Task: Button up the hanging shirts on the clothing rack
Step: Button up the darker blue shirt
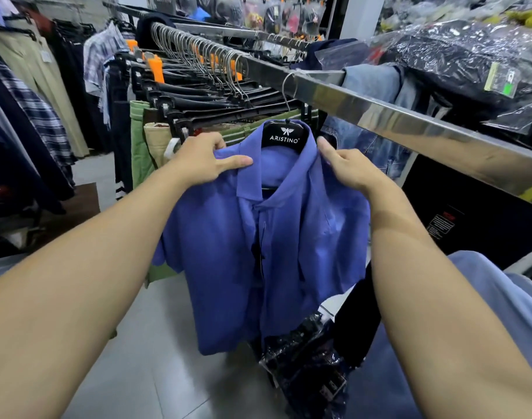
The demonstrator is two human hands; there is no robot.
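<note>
1. Blue shirt [288, 237] hangs on a black hanger [284, 137] off the steel rail [394, 116], facing the person, just in front of the packed row of clip hangers [204, 95]
2. Handling, my guess: light, soft, floppy cloth w/ no stiffness of its own; swings on the hook if tugged, so one side needs steadying. Collar is the firmest bit. Best hold for buttoning = the two placket edges near the neck, working down
3. Placket [260, 237] looks closed at the collar, can't tell lower down; a dark tag hangs there
4. Left hand [204, 160] pinches the shoulder/collar cloth, thumb on top, fingers curled behind
5. Right hand [346, 167] grips the other collar side, thumb up along the edge
6. Both forearms stretched fwd, hands level, either side of the hanger
</note>
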